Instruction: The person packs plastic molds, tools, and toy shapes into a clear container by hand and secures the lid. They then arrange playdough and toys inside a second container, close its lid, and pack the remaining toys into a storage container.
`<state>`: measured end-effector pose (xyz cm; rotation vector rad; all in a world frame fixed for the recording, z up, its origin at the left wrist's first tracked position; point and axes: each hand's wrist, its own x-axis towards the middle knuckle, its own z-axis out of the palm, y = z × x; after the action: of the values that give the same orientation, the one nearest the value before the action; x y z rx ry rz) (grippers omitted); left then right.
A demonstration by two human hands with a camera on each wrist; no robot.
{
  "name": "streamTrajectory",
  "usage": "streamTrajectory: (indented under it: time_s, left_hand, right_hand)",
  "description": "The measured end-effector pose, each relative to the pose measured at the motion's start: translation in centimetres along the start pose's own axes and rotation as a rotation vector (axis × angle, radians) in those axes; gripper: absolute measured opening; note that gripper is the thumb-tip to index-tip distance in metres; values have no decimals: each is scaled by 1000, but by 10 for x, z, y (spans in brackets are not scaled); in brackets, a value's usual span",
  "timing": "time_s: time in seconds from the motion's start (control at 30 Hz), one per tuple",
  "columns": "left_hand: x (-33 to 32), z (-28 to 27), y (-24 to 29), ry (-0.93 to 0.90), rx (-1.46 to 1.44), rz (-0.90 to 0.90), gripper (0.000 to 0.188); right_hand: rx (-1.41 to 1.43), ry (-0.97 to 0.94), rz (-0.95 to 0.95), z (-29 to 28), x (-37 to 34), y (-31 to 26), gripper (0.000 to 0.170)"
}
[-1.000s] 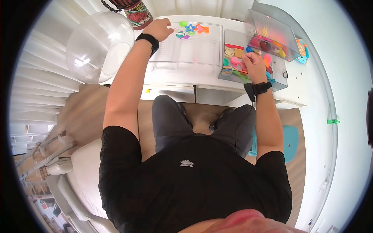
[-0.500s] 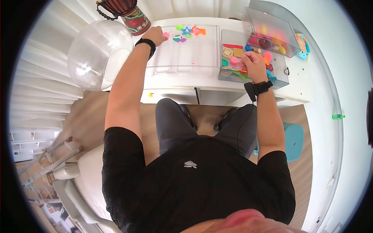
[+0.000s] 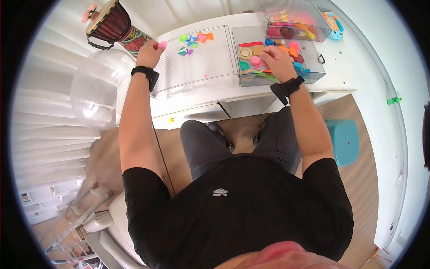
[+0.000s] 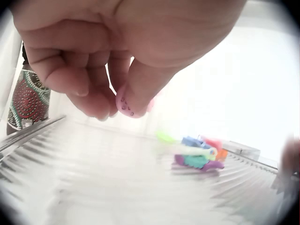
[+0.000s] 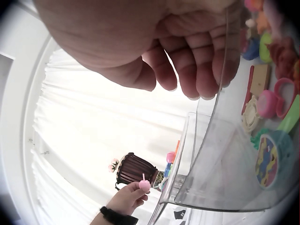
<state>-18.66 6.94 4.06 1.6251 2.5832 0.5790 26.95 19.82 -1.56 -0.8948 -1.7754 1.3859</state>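
Note:
My left hand (image 3: 150, 54) pinches a small pink toy piece (image 4: 125, 104) with dark spots between thumb and fingertips. In the right wrist view this piece is round, with a thin stick standing up from it. The hand is above the left edge of a clear ribbed plastic tray (image 3: 210, 65). Farther along the tray lies a group of small coloured toys, among them a blue star (image 3: 191, 41) and a purple piece (image 4: 214, 165). My right hand (image 3: 278, 62) hovers over a clear bin (image 3: 313, 76) of toys, fingers loosely bent with nothing between them.
A carved drum (image 3: 112, 27) and a big transparent globe (image 3: 96, 89) stand left of the tray. Another clear bin (image 3: 295, 18) of toys sits at the back right, beside a toy phone (image 3: 333, 28). A teal stool (image 3: 344, 142) is below on the right.
The pink piece, hidden a second ago, now shows in my left hand, which is nearer the tray's left edge. My right hand stays over the toy bin. The head view has shifted.

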Motion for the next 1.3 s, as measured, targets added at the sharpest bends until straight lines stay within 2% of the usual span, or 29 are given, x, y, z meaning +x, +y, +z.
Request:
streamTrajectory:
  time_s: [0.07, 0.1, 0.17, 0.23, 0.3, 0.37, 0.53, 0.73, 0.83, 0.9, 1.0, 1.1, 1.23, 1.3]
  left_hand:
    - [-12, -8, 33, 118, -136, 66, 37]
    - [-18, -7, 49, 115, -136, 68, 37]
    - [-32, 0, 84, 70, -507, 191, 30]
    - [-48, 14, 121, -54, -660, 229, 26]
    - [-65, 33, 153, -125, -695, 295, 26]
    - [-86, 39, 192, -202, -603, 302, 25]
    - [-105, 74, 228, -193, -606, 370, 24]
    - [-110, 86, 238, -179, -436, 447, 27]
    - [-111, 89, 234, -145, -484, 421, 25]
    - [-113, 84, 226, -61, -673, 392, 21]
    - [-111, 86, 209, -17, -747, 325, 21]
    - [-111, 93, 192, -20, -783, 258, 19]
    - [-114, 88, 186, -19, -756, 255, 17]
    - [-114, 82, 182, 67, -758, 295, 16]
  right_hand:
    - [-36, -17, -73, 0, 4, 8, 14]
    - [-36, -15, -71, 0, 4, 8, 14]
    - [40, -39, -34, 1, 3, 6, 14]
    - [46, -44, 0, -1, 3, 1, 18]
    - [48, -55, 32, -1, 3, 0, 23]
    - [164, -73, 87, -1, 3, 1, 27]
    - [253, -142, 55, -4, 7, 6, 30]
    - [118, -212, 44, -9, 5, 0, 20]
    - [86, -220, 52, -11, 8, 3, 16]
    - [84, -203, 54, -10, 7, 5, 14]
    - [88, -170, 83, -7, 5, 2, 15]
    - [88, -147, 97, -7, 10, 7, 14]
    - [63, -106, 96, -6, 10, 6, 14]
    - [65, -98, 107, -4, 7, 4, 14]
